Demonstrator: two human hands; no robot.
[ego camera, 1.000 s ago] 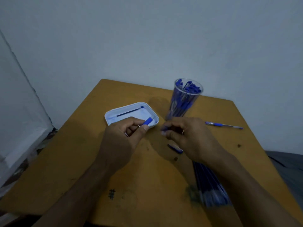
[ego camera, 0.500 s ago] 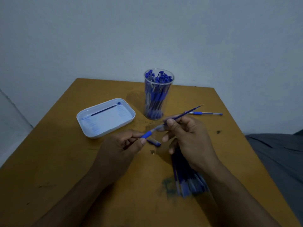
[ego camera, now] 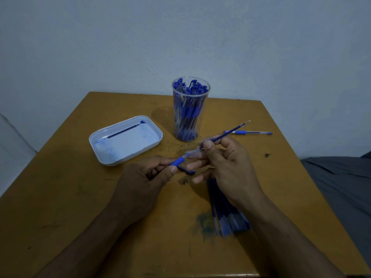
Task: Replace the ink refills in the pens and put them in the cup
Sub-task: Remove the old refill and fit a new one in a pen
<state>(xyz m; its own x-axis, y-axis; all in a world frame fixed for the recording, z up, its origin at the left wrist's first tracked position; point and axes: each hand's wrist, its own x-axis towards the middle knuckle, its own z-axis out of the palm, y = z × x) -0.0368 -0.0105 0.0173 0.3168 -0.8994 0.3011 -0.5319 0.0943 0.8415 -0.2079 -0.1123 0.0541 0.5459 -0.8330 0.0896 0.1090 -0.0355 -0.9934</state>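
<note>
**Refill half out of the pen barrel, held over the middle of the table**

The wooden table (ego camera: 60, 197) is a worn, yellow-brown slab with dark specks and a smeared blue-green ink stain near its front. Its back edge runs close along a pale, rough-plastered wall (ego camera: 180, 37); its right edge drops off beside grey cloth (ego camera: 341, 177). Bare surface lies open along the left side and the near left corner, while the centre and right are crowded.

A clear, round plastic cup (ego camera: 190, 109) stands upright near the back edge, packed with blue-capped pens. Left of it sits a shallow white tray (ego camera: 104, 155) with rounded corners, holding one thin dark refill along its far wall. A single pen (ego camera: 249, 132) lies flat to the right of the cup, well apart from the tray.

The left hand (ego camera: 140, 183) pinches the blue rubber grip of a transparent pen barrel (ego camera: 180, 159) between thumb and fingers. The right hand (ego camera: 226, 167) pinches a slim dark-blue ink refill (ego camera: 226, 132) between thumb and forefinger; the refill slants up and to the right, metal tip outward, its lower end inside the barrel. A blue cap (ego camera: 187, 171) lies on the table just under the hands. A bundle of loose refills (ego camera: 226, 217) fans out beneath the right wrist.
</note>
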